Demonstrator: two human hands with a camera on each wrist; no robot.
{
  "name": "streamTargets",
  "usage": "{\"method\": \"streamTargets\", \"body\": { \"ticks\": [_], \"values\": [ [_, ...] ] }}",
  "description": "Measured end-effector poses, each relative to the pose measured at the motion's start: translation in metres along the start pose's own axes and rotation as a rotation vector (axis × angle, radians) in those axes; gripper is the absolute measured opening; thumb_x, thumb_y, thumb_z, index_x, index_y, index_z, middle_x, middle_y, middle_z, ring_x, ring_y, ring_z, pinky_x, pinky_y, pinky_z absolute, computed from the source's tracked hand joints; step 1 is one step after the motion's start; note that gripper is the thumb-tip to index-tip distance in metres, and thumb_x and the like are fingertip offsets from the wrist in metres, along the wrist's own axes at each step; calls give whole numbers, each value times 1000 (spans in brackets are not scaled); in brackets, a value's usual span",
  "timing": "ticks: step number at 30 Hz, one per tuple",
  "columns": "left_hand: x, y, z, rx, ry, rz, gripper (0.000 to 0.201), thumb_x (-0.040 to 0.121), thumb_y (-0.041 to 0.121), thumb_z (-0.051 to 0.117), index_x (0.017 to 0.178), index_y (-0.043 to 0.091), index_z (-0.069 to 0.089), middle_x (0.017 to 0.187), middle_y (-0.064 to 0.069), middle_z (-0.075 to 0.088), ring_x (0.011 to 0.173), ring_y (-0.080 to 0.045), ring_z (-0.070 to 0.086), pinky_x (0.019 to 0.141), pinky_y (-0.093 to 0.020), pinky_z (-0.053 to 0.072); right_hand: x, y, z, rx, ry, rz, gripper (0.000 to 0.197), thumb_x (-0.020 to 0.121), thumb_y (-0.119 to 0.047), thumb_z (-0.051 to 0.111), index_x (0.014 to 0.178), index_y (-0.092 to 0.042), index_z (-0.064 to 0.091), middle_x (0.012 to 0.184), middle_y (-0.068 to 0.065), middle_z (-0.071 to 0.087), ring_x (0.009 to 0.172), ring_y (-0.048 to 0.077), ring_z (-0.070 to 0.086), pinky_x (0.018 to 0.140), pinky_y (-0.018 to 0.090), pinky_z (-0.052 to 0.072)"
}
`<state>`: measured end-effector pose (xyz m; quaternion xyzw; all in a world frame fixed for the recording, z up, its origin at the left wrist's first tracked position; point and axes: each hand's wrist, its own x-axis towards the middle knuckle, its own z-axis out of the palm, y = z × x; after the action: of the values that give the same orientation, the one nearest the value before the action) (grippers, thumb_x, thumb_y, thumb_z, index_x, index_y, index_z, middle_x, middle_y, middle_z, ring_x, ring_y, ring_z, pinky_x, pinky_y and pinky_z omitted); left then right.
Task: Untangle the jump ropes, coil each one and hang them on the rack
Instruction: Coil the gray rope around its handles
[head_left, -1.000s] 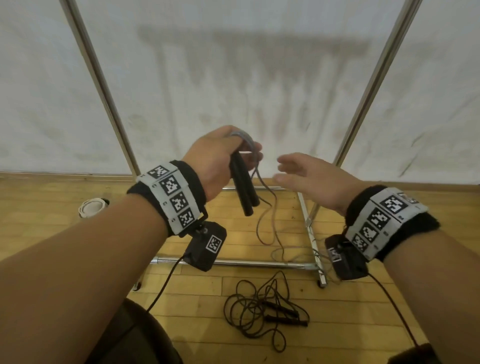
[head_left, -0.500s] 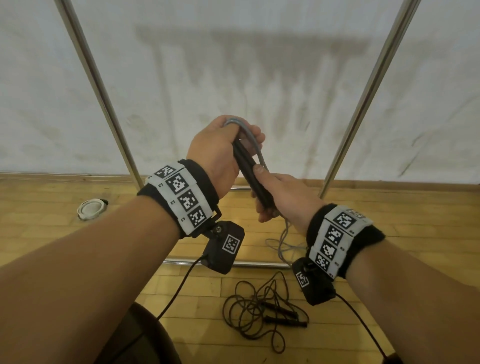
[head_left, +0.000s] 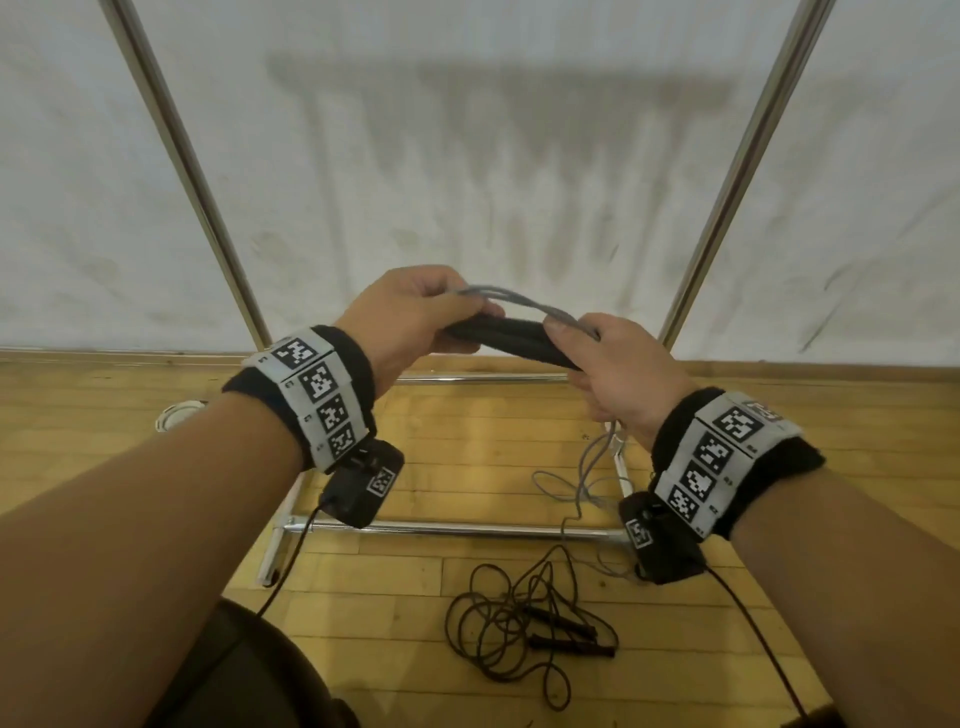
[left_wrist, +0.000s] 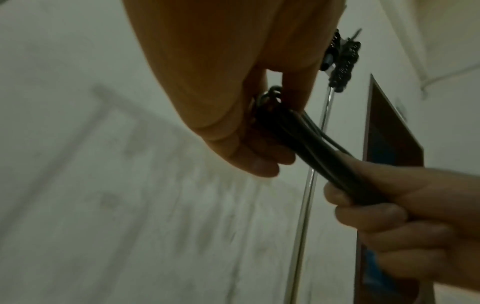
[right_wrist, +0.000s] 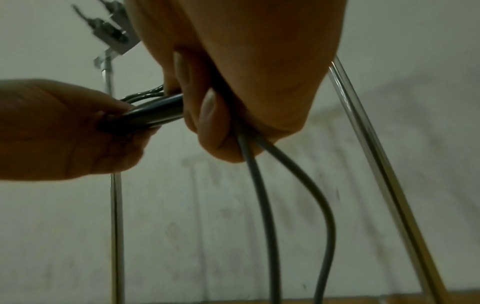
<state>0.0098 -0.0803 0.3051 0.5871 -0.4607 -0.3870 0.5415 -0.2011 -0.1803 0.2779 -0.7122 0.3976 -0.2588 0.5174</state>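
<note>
I observe both hands raised in front of the rack (head_left: 727, 171), sharing one load: the paired black handles (head_left: 511, 340) of the grey jump rope (head_left: 524, 304). The left hand (head_left: 410, 317) is curled closed round the handles' left end; the right hand (head_left: 621, 371) is curled closed round their right end, thumb on top pinning the grey cord against them. The handles' long axis runs nearly level, left to right between the two fists, dipping slightly toward the right hand. That is the relation the coming move turns on, in my judgement: the free cord leaves the bundle on the right-hand side, two strands dropping from under the right fist to the floor by the rack's base rail (head_left: 457, 529), so the right hand is the nearer one to gather slack, with the left as anchor. The left wrist view is dim and blurred; I take it the cord ends loop out of the handle caps inside the left fist, though I cannot confirm this. The black jump rope (head_left: 519, 623) lies in a loose tangle on the wooden floor (head_left: 467, 441), below and well apart from both hands, not yet coiled.
</note>
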Motion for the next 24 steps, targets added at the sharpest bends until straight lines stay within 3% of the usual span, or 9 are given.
{"method": "streamTargets", "body": {
  "ticks": [2, 5, 8, 10, 13, 16, 18, 21, 24],
  "values": [
    [-3, 3, -9, 375, -53, -30, 16, 86, 35, 82, 81, 21, 74, 94, -7, 80, 96, -31, 75, 92, -50, 60, -1, -1, -4, -173, -51, -17, 49, 97, -56, 59, 94, -7, 62, 54, -8, 48, 45, 13, 41, 44, 30, 33],
    [-9, 13, -3, 872, -202, -55, 26, 77, 55, 86, 86, 39, 68, 79, 11, 74, 69, -7, 68, 65, -31, 51, -7, -5, 2, -422, -105, -79, 45, 95, -59, 58, 88, -15, 64, 63, -5, 56, 48, 10, 47, 48, 28, 36],
    [-13, 12, 21, 1123, -292, -27, 47, 74, 58, 85, 100, 36, 53, 86, 10, 69, 72, -9, 66, 57, -29, 49, -15, -11, 17, -540, -157, -131, 39, 96, -59, 57, 87, -22, 64, 71, -4, 62, 54, 8, 50, 49, 23, 34],
    [-15, 8, 33, 1129, -372, -54, 41, 82, 45, 81, 110, 33, 54, 85, 6, 72, 66, -10, 71, 54, -29, 55, -19, -14, 23, -533, -166, -154, 38, 98, -56, 56, 89, -20, 64, 75, -2, 63, 60, 10, 53, 51, 24, 35],
    [-16, 3, 38, 1102, -456, -117, 18, 92, 29, 69, 108, 31, 60, 69, 5, 70, 44, -2, 64, 43, -17, 48, -22, -18, 17, -605, -202, -160, 36, 97, -57, 58, 90, -21, 63, 80, -2, 63, 67, 13, 54, 57, 28, 36],
    [-16, 1, 38, 1170, -470, -121, 10, 94, 31, 69, 96, 30, 60, 62, 7, 68, 42, -3, 61, 48, -19, 50, -23, -22, 0, -738, -279, -159, 34, 93, -60, 60, 95, -27, 65, 86, -3, 65, 75, 12, 59, 60, 30, 40],
    [-17, -1, 37, 1203, -484, -133, 11, 94, 35, 70, 94, 30, 60, 70, 4, 72, 49, -7, 65, 50, -21, 52, -23, -25, -12, -781, -307, -162, 30, 93, -60, 61, 97, -30, 67, 87, -6, 66, 78, 9, 61, 63, 28, 43],
    [-18, -3, 36, 1173, -475, -126, 14, 95, 40, 71, 98, 32, 59, 77, 2, 75, 52, -8, 67, 47, -18, 50, -23, -29, -24, -797, -313, -195, 23, 95, -55, 61, 93, -34, 69, 74, -9, 63, 66, 0, 58, 56, 20, 35],
    [-18, -3, 36, 1132, -443, -102, 18, 96, 43, 70, 106, 37, 57, 75, 2, 73, 47, -6, 65, 44, -16, 49, -22, -29, -32, -810, -288, -253, 23, 97, -52, 59, 93, -32, 70, 74, -5, 64, 68, 5, 57, 58, 24, 38]
  ]
}}
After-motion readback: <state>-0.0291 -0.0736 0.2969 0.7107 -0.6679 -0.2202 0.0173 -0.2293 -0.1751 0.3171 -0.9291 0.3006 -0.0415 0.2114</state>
